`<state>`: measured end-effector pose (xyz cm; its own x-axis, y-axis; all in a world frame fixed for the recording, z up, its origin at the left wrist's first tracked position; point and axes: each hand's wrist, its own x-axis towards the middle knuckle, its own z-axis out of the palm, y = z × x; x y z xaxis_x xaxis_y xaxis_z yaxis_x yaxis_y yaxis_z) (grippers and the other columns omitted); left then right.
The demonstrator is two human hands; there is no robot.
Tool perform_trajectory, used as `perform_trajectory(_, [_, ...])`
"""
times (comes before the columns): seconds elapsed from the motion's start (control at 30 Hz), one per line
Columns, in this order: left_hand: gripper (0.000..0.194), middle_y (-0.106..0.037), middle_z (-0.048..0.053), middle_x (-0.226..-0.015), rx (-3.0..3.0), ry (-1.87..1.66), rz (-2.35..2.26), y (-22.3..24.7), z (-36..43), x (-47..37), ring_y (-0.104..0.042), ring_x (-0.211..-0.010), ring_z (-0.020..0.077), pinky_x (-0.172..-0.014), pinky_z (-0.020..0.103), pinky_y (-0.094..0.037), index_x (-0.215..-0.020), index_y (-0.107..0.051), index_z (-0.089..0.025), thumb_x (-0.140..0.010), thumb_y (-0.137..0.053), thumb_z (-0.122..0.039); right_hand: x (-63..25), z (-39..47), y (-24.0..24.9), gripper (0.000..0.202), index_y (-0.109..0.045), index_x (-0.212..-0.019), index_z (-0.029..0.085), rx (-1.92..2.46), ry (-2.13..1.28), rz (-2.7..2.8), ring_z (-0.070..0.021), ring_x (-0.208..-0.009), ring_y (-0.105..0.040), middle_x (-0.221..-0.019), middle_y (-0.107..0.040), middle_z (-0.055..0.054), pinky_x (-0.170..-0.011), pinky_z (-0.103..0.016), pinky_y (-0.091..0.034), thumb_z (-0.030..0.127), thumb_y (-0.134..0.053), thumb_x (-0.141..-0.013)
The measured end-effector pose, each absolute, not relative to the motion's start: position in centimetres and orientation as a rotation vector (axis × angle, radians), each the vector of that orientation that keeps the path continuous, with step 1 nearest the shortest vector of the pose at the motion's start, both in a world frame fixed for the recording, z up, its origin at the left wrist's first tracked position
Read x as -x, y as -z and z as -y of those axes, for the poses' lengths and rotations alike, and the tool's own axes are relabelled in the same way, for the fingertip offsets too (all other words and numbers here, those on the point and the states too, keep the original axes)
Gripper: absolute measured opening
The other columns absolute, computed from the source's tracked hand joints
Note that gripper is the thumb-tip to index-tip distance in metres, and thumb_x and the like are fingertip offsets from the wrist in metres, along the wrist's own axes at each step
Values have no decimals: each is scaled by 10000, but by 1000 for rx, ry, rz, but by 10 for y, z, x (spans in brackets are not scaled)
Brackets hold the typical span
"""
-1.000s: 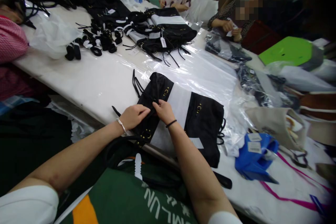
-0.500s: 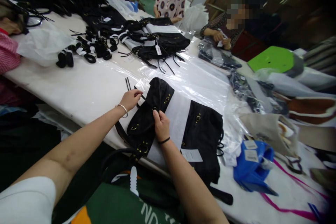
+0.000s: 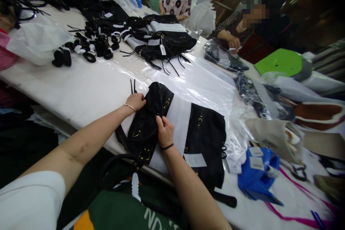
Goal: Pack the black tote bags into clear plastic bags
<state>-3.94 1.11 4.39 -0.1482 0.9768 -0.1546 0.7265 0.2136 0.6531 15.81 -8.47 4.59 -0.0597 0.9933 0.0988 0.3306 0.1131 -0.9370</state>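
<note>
Both hands have drawn nearer: left hand (image 3: 135, 101) grips the black bag (image 3: 207, 136), right hand (image 3: 164, 132) pinches its flap, paper band (image 3: 178, 122) already on, clear plastic (image 3: 210, 82) not yet around it.

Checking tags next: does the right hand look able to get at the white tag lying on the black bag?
Probably yes: the white tag lies uncovered on the black bag, beside the right hand, with nothing between.
</note>
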Motion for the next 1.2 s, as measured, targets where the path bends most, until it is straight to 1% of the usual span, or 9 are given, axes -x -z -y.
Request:
perform_trajectory(0.1, [242, -718, 159, -926, -1617, -604, -2032, -55, -11, 34, -665, -969, 332, -865, 427, -487, -970, -685, -147, -793, -654, -309, -155, 82, -43, 463, -329, -595, 231, 1391, -1017, 1529, -106, -563, -300, -576, -277, 67, -533, -250, -268, 543, -512, -884])
perform_trajectory(0.23, [303, -724, 112, -917, -1587, -893, -1929, -74, -21, 16, -674, -904, 247, -838, 345, -487, -944, -668, -165, -930, -492, -412, -152, 81, -45, 457, -323, -602, 231, 1391, -999, 1536, -108, -567, -309, -580, -284, 66, -542, -250, -276, 534, -504, -893])
perform_trajectory(0.33, [325, -718, 74, -851, -1466, -1056, -1789, -69, -29, 3, -660, -821, 197, -799, 295, -492, -866, -659, -161, -918, -525, -452, -151, 83, -46, 445, -346, -612, 228, 1387, -983, 1562, -110, -574, -319, -589, -299, 63, -549, -249, -285, 525, -505, -902])
perform_trajectory(0.5, [249, -719, 52, -954, -1420, -1265, -1643, -35, -25, -7, -657, -929, 187, -905, 305, -496, -943, -665, -170, -939, -499, -356, -153, 92, -42, 441, -406, -629, 222, 1375, -1060, 1540, -109, -544, -390, -569, -377, 59, -534, -241, -340, 542, -505, -917])
perform_trajectory(0.67, [315, -641, 97, -1221, -1636, -1361, -1604, -15, -19, -14, -583, -1159, 221, -1061, 389, -446, -1222, -591, -184, -938, -501, -287, -155, 57, -62, 426, -547, -1039, 219, 1352, -1160, 1307, -117, -491, -536, -699, -579, 31, -456, -236, -426, 607, -402, -939])
perform_trajectory(0.83, [378, -603, 136, -1239, -1875, -1368, -1585, -5, -20, -22, -530, -1222, 248, -1107, 440, -419, -1294, -563, -169, -977, -438, -330, -139, -21, -95, 598, -504, -1310, 190, 1530, -721, 1686, -191, -766, -632, -877, -640, -27, -761, -341, -531, 435, -672, -792])
perform_trajectory(0.93, [431, -543, 161, -1328, -1894, -1331, -1526, 8, -25, -24, -498, -1285, 253, -1120, 447, -413, -1377, -509, -155, -993, -386, -308, -128, -40, -88, 516, -518, -1346, 197, 1483, -664, 1787, -216, -925, -641, -1009, -678, -64, -918, -383, -501, 302, -562, -844])
perform_trajectory(1.03, [470, -470, 173, -1432, -1912, -1233, -1509, 23, -30, -24, -365, -1414, 287, -1180, 491, -324, -1428, -460, -153, -975, -408, -267, -126, -41, -63, 500, -503, -1384, 211, 1401, -673, 1734, -213, -1149, -592, -1235, -637, -80, -1041, -380, -446, 321, -475, -897])
perform_trajectory(1.2, [494, -478, 161, -1445, -1932, -1206, -1482, 31, -35, -23, -321, -1442, 301, -1197, 519, -292, -1441, -455, -167, -952, -446, -230, -146, -61, -51, 515, -547, -1369, 217, 1367, -880, 1658, -201, -951, -656, -993, -685, -56, -874, -367, -546, 482, -387, -957])
